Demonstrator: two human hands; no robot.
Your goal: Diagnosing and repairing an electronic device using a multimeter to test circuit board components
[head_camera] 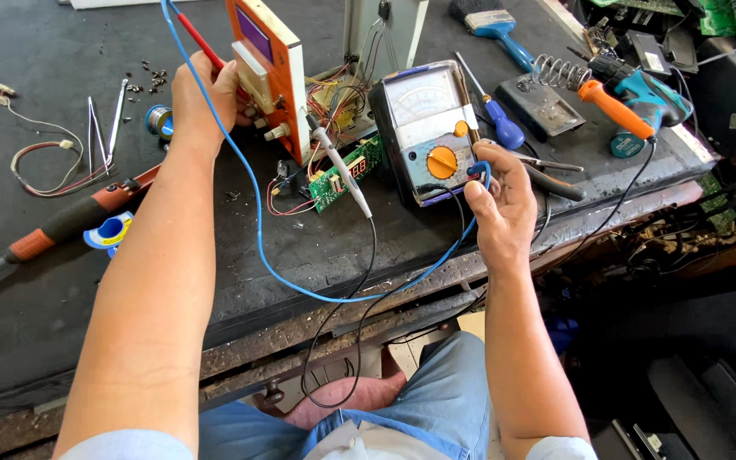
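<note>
left hand (pixel 202 98) clenched on red probe (pixel 202 43) at orange panel (pixel 270 72) upper centre, right hand (pixel 496 200) pinching blue lead (pixel 253 183) at analog meter (pixel 428 128) (probing step, plug seating looks next).

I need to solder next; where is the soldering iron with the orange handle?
The soldering iron lies at the bench's far right, beside its coiled stand, beyond the right hand.
</note>
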